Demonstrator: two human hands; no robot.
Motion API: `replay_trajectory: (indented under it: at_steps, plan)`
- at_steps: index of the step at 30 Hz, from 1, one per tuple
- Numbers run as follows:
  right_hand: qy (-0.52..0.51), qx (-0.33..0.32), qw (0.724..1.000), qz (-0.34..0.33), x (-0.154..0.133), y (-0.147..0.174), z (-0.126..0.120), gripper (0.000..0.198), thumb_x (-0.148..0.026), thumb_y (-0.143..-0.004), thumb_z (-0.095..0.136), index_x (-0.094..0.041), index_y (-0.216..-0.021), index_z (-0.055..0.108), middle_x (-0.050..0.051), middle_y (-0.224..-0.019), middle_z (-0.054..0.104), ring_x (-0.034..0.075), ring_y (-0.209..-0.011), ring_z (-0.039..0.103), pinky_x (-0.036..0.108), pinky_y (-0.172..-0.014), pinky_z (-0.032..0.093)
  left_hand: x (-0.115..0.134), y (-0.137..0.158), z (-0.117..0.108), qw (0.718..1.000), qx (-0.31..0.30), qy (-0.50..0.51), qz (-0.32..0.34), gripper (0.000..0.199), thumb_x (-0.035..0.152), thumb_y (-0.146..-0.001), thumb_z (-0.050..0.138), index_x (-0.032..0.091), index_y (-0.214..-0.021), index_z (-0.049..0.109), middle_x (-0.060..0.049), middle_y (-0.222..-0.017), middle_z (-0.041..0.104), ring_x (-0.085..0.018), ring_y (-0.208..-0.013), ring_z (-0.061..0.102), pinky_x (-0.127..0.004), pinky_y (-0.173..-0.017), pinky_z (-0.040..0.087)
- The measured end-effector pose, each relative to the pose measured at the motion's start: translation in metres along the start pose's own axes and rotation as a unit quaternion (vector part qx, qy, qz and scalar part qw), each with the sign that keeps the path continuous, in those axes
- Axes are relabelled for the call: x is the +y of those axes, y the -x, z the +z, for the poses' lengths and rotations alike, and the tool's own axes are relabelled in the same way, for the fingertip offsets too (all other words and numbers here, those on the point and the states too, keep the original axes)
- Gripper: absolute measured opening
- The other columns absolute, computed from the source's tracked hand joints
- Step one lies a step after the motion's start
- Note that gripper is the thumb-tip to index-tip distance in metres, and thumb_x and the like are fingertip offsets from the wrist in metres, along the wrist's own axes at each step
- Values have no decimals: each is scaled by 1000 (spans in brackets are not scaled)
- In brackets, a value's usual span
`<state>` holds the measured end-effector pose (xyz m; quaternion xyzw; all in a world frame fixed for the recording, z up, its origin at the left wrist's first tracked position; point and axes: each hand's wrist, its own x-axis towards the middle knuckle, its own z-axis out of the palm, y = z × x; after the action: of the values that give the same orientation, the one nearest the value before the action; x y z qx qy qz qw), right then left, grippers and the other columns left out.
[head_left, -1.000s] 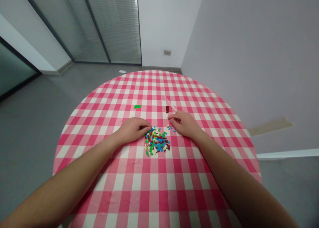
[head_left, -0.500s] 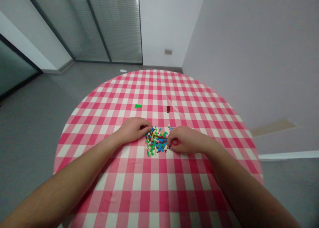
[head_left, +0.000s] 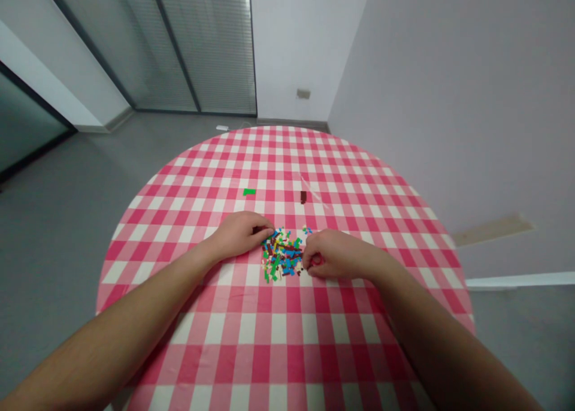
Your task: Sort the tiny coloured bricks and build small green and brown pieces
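A pile of small building bricks in blue, green, brown, yellow and cream lies on the checked tablecloth between my hands. At its upper left edge is my left hand, thumb and fingertips drawn together by the bricks. Across from it, my right hand rests at the pile's right side with curled fingers pinched close to the cloth. Whatever either set of fingertips holds is too small or hidden to make out. Beyond the pile lie a flat green piece and a dark brown piece.
The round table wears a red and white checked cloth. A few loose bricks sit just above my right hand. Past the far edge are a glass partition, a pale wall and a grey floor.
My right hand has shifted very slightly right and toward me, with its fingertips still beside the pile. My left hand and the green and brown pieces stay where they were.
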<state>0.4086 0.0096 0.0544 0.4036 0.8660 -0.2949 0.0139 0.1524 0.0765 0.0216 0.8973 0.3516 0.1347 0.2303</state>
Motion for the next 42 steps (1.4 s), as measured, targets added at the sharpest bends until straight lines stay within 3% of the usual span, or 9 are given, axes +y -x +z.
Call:
replay_trajectory:
  at_steps: [6, 11, 14, 17, 20, 25, 34, 42]
  plan:
    - [-1, 4, 1000, 1, -4, 1, 1, 15, -7, -67, 56, -18, -62, 64, 0, -65, 64, 12, -59, 52, 25, -57, 35, 1, 0, 0, 1000, -2, 6, -4, 26, 35, -95, 51, 23, -94, 74, -2, -89, 74, -17, -80, 65, -26, -68, 42]
    - [-81, 53, 995, -10, -3, 3, -6, 11, -12, -74, 61, -19, -73, 70, 0, -71, 68, 13, -64, 58, 24, -59, 39, 2, -1, 0, 1000, -2, 5, -2, 26, 36, -95, 51, 23, -93, 74, -2, -89, 75, -17, -80, 65, -26, -68, 42]
    - [-135, 172, 974, 53, 10, -3, -6, 9, -22, -80, 65, -18, -79, 73, 1, -69, 70, 13, -61, 61, 24, -57, 42, 1, -1, 0, 1000, -4, 0, 0, 27, 37, -96, 51, 23, -93, 74, -2, -89, 75, -17, -81, 66, -27, -69, 43]
    - [-121, 346, 921, 132, 29, -12, -2, 13, -26, -83, 64, -18, -83, 74, 4, -73, 72, 16, -64, 64, 27, -62, 48, 0, -1, 1, 1000, -8, 5, 3, 28, 37, -96, 50, 23, -94, 74, -3, -92, 75, -18, -82, 66, -27, -70, 43]
    - [-56, 414, 891, 175, 46, -20, 4, 14, -25, -84, 64, -19, -86, 76, 7, -83, 76, 20, -74, 68, 32, -70, 52, 0, -1, 0, 1000, -8, 7, -2, 27, 37, -96, 50, 23, -94, 73, -2, -92, 75, -18, -82, 66, -27, -69, 43]
    - [-1, 401, 900, 169, 56, -28, 10, 21, -16, -82, 62, -18, -96, 77, 9, -96, 77, 22, -83, 69, 34, -78, 53, 1, -1, -1, 1000, -10, 4, -4, 28, 37, -96, 50, 23, -93, 73, -2, -91, 75, -18, -81, 66, -27, -68, 43]
    - [-66, 403, 899, 159, 54, -28, 13, 39, -9, -75, 58, -15, -111, 71, 7, -90, 75, 19, -76, 67, 29, -69, 51, 1, 0, -2, 1000, -7, 1, 2, 27, 36, -96, 50, 23, -94, 74, -3, -92, 75, -18, -83, 66, -27, -71, 44]
    - [-65, 381, 913, 131, 53, -29, 12, 28, -15, -80, 59, -16, -105, 72, 6, -88, 74, 16, -69, 61, 27, -65, 47, 1, -1, -1, 1000, -8, -1, -2, 27, 36, -96, 50, 23, -94, 74, -3, -92, 75, -18, -83, 66, -27, -70, 44]
